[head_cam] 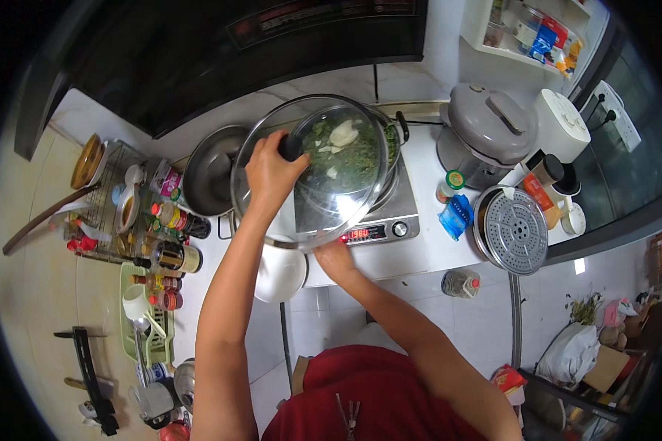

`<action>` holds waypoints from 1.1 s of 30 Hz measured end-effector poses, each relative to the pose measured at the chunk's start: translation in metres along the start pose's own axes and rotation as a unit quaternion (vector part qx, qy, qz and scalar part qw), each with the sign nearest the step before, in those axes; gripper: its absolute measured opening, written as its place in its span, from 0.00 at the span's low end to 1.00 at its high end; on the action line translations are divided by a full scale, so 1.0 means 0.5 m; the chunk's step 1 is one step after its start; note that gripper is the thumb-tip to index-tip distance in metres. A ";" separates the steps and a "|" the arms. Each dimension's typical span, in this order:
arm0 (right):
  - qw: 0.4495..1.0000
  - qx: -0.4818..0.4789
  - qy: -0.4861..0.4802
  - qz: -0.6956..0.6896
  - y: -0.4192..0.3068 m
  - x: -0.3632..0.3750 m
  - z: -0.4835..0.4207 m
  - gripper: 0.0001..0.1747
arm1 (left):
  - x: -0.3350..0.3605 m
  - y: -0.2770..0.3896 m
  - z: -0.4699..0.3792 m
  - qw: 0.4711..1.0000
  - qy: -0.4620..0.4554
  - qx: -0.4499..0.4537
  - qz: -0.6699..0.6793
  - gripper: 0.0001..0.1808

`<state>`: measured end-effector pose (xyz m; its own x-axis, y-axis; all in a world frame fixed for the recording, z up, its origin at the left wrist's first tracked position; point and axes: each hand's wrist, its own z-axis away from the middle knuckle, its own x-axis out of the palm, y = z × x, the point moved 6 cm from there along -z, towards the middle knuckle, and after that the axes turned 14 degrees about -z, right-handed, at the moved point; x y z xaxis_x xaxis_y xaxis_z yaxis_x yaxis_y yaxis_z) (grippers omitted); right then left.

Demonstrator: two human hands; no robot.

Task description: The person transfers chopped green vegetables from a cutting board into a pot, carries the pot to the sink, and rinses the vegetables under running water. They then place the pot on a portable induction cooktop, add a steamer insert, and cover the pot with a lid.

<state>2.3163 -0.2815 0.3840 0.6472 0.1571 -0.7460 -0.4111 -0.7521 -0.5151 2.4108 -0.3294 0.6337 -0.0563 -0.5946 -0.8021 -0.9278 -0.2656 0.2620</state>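
Note:
My left hand (273,171) grips the black knob of a large glass lid (331,215), which is held over a pot (400,129) of green leafy food with pale pieces in it. Below the pot is an electric cooktop (358,220) with a lit red display. My right hand (334,259) is at the cooktop's front edge, under the lid's near rim; its fingertips are hidden, so what they touch cannot be told. A white bowl (281,273) stands close to its left, at the counter's edge.
An empty wok (212,171) is left of the pot. Sauce bottles (179,257) and a green dish rack (129,325) line the left counter. To the right are a pressure cooker (482,127), a small jar (450,186), a blue packet (457,216) and a steamer plate (516,231).

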 end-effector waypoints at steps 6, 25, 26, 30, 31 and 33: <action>0.999 -0.021 -0.022 0.036 -0.010 -0.008 -0.005 0.15 | 0.146 0.088 -0.076 0.999 -0.029 0.014 -0.018 0.28; 1.000 -0.008 -0.005 -0.014 -0.005 -0.008 -0.010 0.12 | 0.216 0.043 -0.101 0.989 -0.074 -0.058 -0.112 0.31; 1.000 -0.004 0.000 -0.021 -0.007 -0.011 -0.011 0.11 | 0.217 0.048 -0.101 0.989 -0.074 -0.062 -0.114 0.31; 0.999 0.000 0.010 -0.046 0.001 -0.008 -0.009 0.11 | 0.221 0.076 -0.109 0.992 -0.051 -0.048 -0.101 0.29; 0.999 0.005 0.009 -0.048 0.006 -0.002 -0.009 0.11 | 0.224 0.083 -0.113 0.993 -0.052 -0.044 -0.096 0.28; 0.999 0.011 0.005 -0.050 0.012 -0.001 -0.009 0.11 | 0.224 0.088 -0.110 0.991 -0.065 -0.053 -0.102 0.30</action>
<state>2.3164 -0.2889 0.3831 0.6914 0.2243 -0.6868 -0.3590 -0.7183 -0.5959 2.3837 -0.4493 0.5851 0.0752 -0.4193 -0.9047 -0.8811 -0.4527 0.1366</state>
